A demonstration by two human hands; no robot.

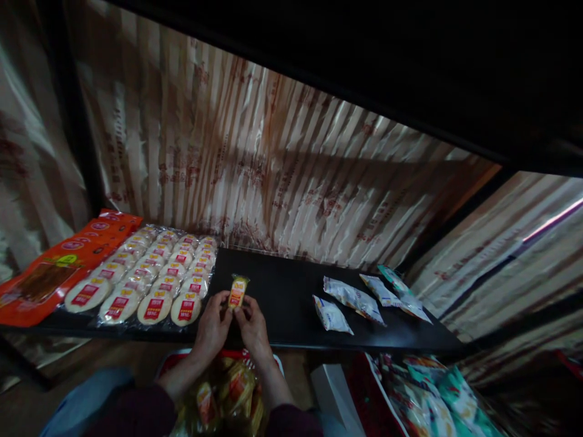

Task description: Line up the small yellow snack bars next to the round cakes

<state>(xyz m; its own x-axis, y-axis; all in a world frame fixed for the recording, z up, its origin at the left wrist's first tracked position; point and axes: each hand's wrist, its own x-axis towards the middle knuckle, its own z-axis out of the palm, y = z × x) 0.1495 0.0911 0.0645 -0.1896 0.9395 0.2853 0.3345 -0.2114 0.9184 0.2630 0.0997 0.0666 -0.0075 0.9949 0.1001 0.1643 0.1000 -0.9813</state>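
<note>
Between my two hands is a small yellow snack packet (237, 291) with an orange label, held upright over the black shelf (277, 285). My left hand (215, 321) grips its left side, and my right hand (251, 321) pinches its lower right edge. Just left of them, rows of round white crackers (155, 307) in clear wrappers with red labels lie on the shelf. Below my forearms stands a box of similar yellow packets (237, 388), partly covered by my arms.
Large orange bags (54, 267) lie at the shelf's left end. Several white packets (353, 300) rest on the right part. A dark upper shelf (364, 60) hangs overhead. At lower right is a box of teal and white bags (437, 394), beside a white carton (334, 394).
</note>
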